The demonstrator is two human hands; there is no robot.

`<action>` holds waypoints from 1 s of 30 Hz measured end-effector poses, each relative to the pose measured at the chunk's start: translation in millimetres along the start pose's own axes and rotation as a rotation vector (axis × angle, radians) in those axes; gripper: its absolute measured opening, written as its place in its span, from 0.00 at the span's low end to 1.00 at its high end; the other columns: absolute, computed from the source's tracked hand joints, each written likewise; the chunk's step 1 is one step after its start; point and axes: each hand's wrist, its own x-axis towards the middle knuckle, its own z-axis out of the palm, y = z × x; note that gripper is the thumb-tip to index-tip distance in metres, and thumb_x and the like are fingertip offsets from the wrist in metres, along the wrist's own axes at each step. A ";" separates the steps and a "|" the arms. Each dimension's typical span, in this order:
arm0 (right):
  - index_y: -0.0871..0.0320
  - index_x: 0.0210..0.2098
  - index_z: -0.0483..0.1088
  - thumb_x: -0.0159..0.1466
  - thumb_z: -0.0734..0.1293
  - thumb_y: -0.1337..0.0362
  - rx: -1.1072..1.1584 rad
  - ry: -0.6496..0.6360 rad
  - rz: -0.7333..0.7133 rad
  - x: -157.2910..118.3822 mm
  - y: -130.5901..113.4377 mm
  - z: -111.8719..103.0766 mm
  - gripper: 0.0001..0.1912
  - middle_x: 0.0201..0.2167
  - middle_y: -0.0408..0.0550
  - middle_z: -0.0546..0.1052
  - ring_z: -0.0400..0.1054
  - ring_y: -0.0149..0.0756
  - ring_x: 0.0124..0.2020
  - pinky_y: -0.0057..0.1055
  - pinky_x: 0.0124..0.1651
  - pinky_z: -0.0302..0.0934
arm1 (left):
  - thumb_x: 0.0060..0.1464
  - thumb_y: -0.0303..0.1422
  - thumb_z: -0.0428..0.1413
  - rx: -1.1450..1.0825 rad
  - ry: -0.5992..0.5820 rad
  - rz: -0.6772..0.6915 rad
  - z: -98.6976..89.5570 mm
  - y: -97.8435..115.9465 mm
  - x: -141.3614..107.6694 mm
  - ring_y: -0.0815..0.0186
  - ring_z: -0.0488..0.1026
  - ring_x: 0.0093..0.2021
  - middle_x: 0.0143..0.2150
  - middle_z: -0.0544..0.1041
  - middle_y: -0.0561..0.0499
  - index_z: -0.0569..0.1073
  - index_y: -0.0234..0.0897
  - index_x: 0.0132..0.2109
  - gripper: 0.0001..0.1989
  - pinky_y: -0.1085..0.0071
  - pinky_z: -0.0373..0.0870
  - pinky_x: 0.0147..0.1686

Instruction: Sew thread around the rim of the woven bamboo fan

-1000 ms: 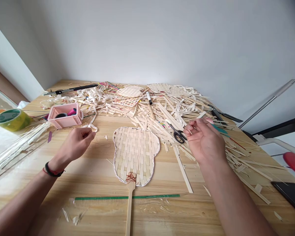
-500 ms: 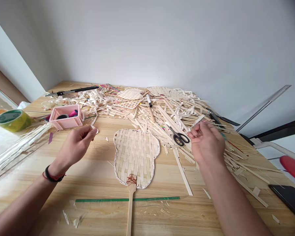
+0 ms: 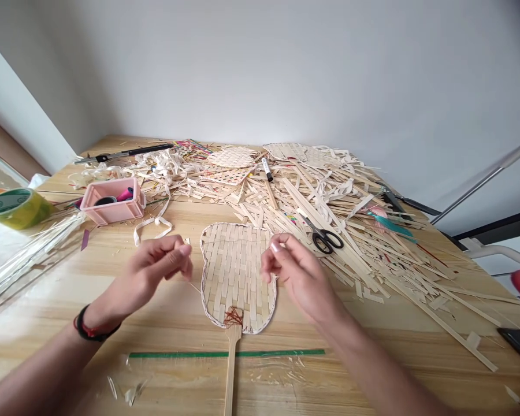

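A woven fan [image 3: 236, 266] of pale flat strips lies in front of me, its wooden handle [image 3: 230, 370] toward me. Red thread [image 3: 233, 316] binds the handle to the woven part. To the left of the fan, my left hand [image 3: 156, 274] is raised with thumb and fingers pinched together. My right hand [image 3: 297, 274] is over the fan's right edge, its fingertips also drawn together. Anything in either pinch is too small or blurred to make out. A white ribbon [image 3: 158, 222] lies curled on the table beyond my left hand.
Black-handled scissors [image 3: 327, 240] lie on a heap of wooden strips [image 3: 351, 248]. A marker [image 3: 267, 169] and other woven pieces [image 3: 231, 156] are behind. At left stand a pink box [image 3: 112, 202] and a tape roll [image 3: 17, 208]. A green strip [image 3: 177, 353] crosses under the handle.
My right hand has moved left from beside the scissors to the fan's right edge. My left hand has come closer to the fan, away from the white ribbon. The view has shifted slightly.
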 end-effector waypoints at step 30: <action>0.52 0.38 0.70 0.73 0.70 0.54 0.249 -0.186 0.093 -15.4 -19.4 15.6 0.11 0.32 0.43 0.81 0.76 0.36 0.32 0.35 0.42 0.70 | 0.69 0.48 0.54 -0.118 -0.500 -0.154 22.1 12.0 -11.9 0.68 0.53 0.29 0.27 0.57 0.55 0.62 0.38 0.28 0.25 0.66 0.50 0.31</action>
